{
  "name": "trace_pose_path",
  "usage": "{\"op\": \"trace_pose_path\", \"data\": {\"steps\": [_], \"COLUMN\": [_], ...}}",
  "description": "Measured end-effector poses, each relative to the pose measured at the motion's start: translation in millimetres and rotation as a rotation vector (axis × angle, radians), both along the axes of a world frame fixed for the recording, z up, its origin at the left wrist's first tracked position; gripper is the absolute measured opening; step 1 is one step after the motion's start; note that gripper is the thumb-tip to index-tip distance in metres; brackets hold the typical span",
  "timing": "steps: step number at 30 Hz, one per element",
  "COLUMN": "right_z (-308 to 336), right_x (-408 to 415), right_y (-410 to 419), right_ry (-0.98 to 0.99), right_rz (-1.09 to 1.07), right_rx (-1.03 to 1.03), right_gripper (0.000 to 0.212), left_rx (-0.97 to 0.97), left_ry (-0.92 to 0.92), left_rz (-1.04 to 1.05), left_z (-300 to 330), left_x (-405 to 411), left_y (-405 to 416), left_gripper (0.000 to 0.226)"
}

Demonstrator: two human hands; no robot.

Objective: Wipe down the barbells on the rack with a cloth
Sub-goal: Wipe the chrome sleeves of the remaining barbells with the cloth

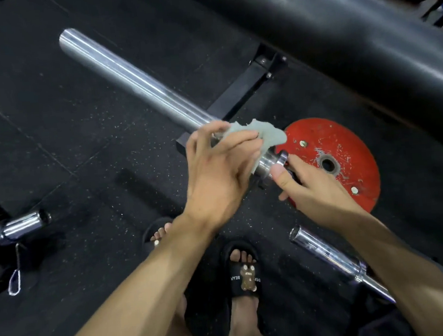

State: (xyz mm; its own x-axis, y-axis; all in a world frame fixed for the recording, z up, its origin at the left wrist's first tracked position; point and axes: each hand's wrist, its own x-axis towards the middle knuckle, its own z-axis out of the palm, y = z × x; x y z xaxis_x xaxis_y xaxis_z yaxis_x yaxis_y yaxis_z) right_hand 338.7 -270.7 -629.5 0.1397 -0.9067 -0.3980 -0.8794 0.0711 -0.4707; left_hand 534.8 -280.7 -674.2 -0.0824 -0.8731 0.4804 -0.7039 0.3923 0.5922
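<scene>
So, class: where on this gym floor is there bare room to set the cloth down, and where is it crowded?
Bare black floor lies left of the long barbell sleeve, above the short bar end. A smaller patch lies between that bar end and the sandalled feet. It is crowded where the left hand with the cloth and the right hand meet by the red plate.

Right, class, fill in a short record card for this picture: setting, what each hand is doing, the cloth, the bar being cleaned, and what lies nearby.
setting: black rubber gym floor
left hand: holds the cloth on the bar
right hand: grips the bar near its collar
cloth: pale grey, crumpled, draped over the bar
barbell sleeve: shiny steel, free end at upper left
nearby: red weight plate flat on the floor; second bar at lower right
</scene>
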Motion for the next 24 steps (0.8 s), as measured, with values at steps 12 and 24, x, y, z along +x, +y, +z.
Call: {"op": "trace_pose_path", "data": {"steps": [12, 24], "right_z": [-1.5, 2.4], "right_x": [0.1, 1.5], "right_y": [-3.0, 2.8], "right_ry": [0.056, -0.025], "right_rz": [0.083, 0.002], "right_rx": [-0.013, 0.018], "right_gripper": [0.069, 0.080], "left_rx": [0.083, 0.661], "left_ry": [0.304, 0.923], "left_rz": [0.020, 0.189], "left_z": [-20.1, -57.5], "left_x": [-18.6, -19.4], "left_y": [42.3, 55.8], "left_gripper": [0.016, 0.019]}}
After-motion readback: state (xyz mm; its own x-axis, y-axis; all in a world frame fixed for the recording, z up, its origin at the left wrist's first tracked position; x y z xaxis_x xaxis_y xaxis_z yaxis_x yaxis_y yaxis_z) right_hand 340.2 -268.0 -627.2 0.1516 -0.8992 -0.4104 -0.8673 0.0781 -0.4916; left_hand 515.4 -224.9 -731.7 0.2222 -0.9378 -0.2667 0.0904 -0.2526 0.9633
